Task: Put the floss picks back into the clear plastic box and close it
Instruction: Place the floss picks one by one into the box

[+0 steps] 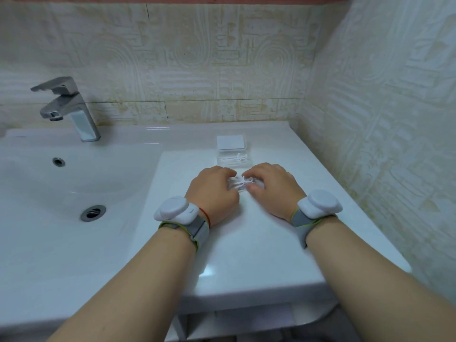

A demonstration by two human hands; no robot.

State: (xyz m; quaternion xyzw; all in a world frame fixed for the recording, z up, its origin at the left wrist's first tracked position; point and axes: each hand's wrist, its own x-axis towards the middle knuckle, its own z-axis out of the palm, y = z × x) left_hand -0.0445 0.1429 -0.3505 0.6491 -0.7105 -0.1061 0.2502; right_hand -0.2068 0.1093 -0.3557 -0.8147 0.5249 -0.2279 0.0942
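A small clear plastic box (233, 160) stands open on the white counter, its lid (230, 142) tipped up behind it, with a few white floss picks inside. Just in front of the box lies a bunch of white floss picks (241, 184). My left hand (213, 192) and my right hand (272, 187) close on this bunch from either side, fingertips gathered around it. Parts of the picks are hidden under my fingers.
The white counter (246, 238) runs to a tiled wall on the right. To the left lies the sink basin (61, 193) with a drain (93, 212), and a chrome tap (71, 112) stands at the back left.
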